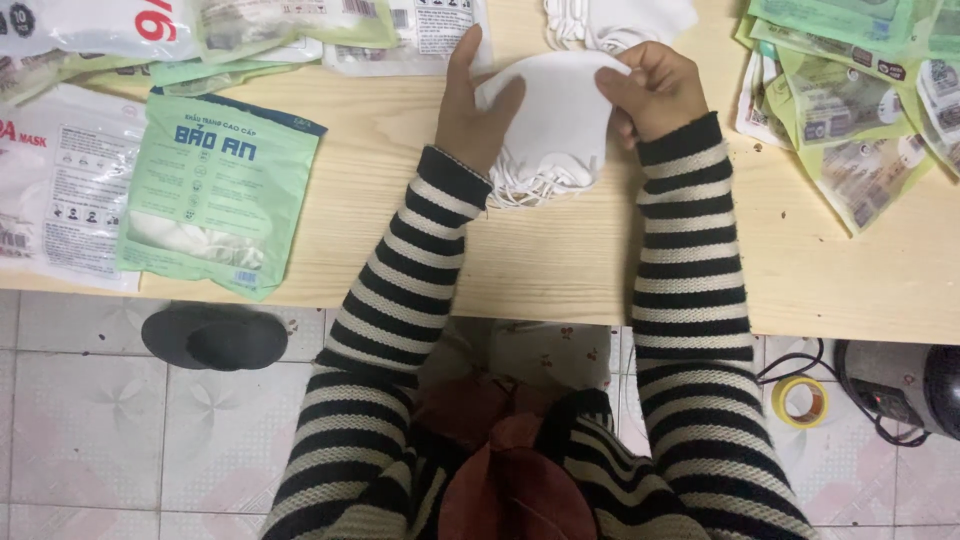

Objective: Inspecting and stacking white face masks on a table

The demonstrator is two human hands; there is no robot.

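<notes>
While both hands sit on the wood table (560,270), the left hand (470,105) & right hand (655,90) pinch one white mask (555,100) between them. Left thumb is on top, fingers behind it; right fingers are curled tight on its edge. Under the fingers lies a stack of white masks (545,170) w/ loops. Left of the fingers: a green packet (220,195). Right of them: more packets (850,110).

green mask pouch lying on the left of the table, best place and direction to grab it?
Take the green pouch by its lower corner, coming in from the table's near edge. It lies flat, and that corner seems to reach just past the edge, so fingers could likely slip under there. Its left side overlaps a white pouch; both hands hold white masks.
</notes>
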